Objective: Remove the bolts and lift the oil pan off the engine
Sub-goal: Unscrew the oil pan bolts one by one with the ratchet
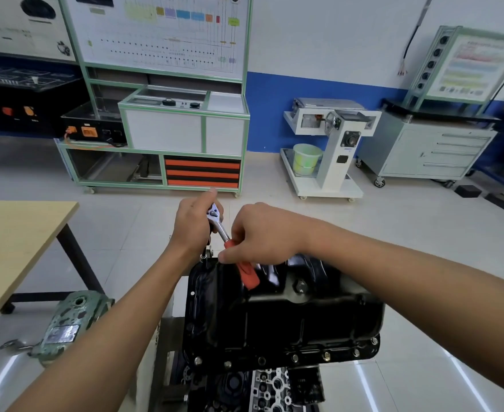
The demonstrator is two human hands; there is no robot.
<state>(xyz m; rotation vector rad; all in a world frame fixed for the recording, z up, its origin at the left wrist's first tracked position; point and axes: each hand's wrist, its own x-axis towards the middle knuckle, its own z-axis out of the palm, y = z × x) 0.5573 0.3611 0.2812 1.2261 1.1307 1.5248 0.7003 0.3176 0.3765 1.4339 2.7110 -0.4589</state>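
A glossy black oil pan (280, 319) sits upturned on the engine (253, 388) in front of me. Several bolts (326, 356) show along its near flange. A ratchet (218, 224) with a chrome head and a red handle stands over the pan's far left corner, its extension reaching down to a bolt (203, 257) there. My left hand (195, 224) holds the ratchet's head from the left. My right hand (259, 233) grips the red handle, whose end sticks out below my fist.
A wooden table (12, 242) stands at the left. A grey-green metal casting (66, 325) lies at its foot. Green-framed training benches (161, 129), a white engine stand (328, 150) and a grey drawer cabinet (429, 150) line the far wall across a tiled floor.
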